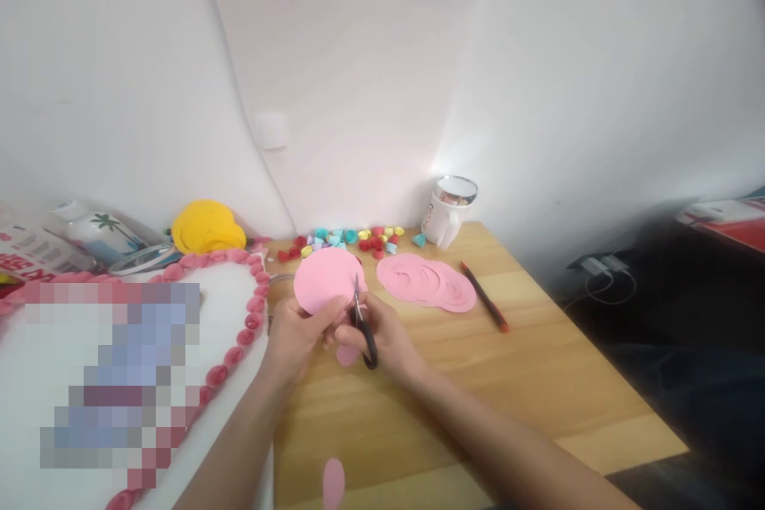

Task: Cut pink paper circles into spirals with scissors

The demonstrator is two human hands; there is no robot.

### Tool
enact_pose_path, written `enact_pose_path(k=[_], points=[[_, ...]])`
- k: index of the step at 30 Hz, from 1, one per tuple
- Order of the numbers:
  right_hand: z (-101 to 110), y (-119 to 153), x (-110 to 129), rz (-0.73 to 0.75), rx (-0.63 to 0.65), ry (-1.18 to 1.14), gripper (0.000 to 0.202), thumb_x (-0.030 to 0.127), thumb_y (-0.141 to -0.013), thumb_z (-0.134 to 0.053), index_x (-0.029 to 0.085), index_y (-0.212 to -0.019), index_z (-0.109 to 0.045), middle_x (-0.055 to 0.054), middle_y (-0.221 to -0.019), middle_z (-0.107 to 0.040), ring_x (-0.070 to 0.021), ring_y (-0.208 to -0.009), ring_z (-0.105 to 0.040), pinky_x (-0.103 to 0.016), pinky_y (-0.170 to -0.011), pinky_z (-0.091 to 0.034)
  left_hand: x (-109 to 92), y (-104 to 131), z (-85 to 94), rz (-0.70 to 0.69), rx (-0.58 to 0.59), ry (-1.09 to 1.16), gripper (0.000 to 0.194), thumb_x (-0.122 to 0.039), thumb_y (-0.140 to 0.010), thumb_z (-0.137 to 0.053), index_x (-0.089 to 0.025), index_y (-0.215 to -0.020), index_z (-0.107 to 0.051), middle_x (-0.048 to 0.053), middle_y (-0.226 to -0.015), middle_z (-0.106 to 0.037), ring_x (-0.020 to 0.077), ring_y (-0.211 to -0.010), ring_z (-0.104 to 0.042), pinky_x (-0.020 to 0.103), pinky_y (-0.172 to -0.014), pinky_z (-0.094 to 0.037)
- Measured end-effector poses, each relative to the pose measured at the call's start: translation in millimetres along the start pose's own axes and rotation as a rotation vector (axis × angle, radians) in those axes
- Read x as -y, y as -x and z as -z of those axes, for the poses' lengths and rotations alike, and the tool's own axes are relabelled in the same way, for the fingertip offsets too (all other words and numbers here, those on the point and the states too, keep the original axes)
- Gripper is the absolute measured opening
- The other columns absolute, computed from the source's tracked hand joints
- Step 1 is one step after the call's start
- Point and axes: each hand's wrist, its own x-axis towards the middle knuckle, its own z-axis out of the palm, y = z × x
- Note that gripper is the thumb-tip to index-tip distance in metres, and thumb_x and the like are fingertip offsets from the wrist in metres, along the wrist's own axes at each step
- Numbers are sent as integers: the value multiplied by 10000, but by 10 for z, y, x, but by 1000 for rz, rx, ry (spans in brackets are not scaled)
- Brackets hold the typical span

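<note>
A pink paper circle [326, 279] is pinched in my left hand [299, 331], its thumb lying on the lower edge. My right hand [386, 335] is closed round the black handles of a pair of scissors [366, 335], whose blades point up along the circle's right side. A small pink paper piece [347, 355] shows just below my hands. Right of them, several pink paper circles with spiral cuts [427, 283] lie overlapped on the wooden table [478, 398]. Another pink oval scrap [333, 484] rests near the bottom of the view.
A white mug [443, 217] stands by the wall, beside several small coloured paper rolls [347, 239]. A dark pen [485, 299] lies at the right. To the left are a white board edged with pink paper roses [254, 320], yellow paper circles [208, 227] and a white bottle [99, 231].
</note>
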Motion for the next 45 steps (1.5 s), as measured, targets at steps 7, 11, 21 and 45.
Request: enact_pose_path(k=[7,11,21,45], points=[[13,-6,17,0,40,-39,442,403,-569,-754,194,-795,-437,48,-596,-501,-88,-487,-454,-226,-487,-385,-33,9,-11,11,12,-11,250,-320,-631,-699,-93,-572,-612,-4,-422,-532,59,-347,-414,187,-341,-298],[14,3,26,-9,43,-33,418,410,-586,-740,192,-786,-445,63,-559,-474,-84,-465,-440,-218,-465,-379,-37,18,-7,-2,37,24,220,-290,-646,-686,-108,-555,-601,-13,-426,-535,57,-349,-416,186,-350,-307],[20,-6,-7,-35,17,20,403,455,-618,-707,185,-791,-463,53,-534,-530,-101,-433,-515,-219,-427,-403,-98,42,4,-16,30,-26,234,-273,-671,-657,-129,-507,-574,-36,-378,-499,54,-355,-406,181,-372,-313],[8,0,31,54,58,-55,408,441,-623,-714,194,-809,-447,13,-625,-565,-126,-535,-531,-244,-497,-422,-31,33,-7,24,54,50,252,-326,-627,-711,-103,-574,-606,-6,-414,-546,70,-341,-442,195,-354,-332]])
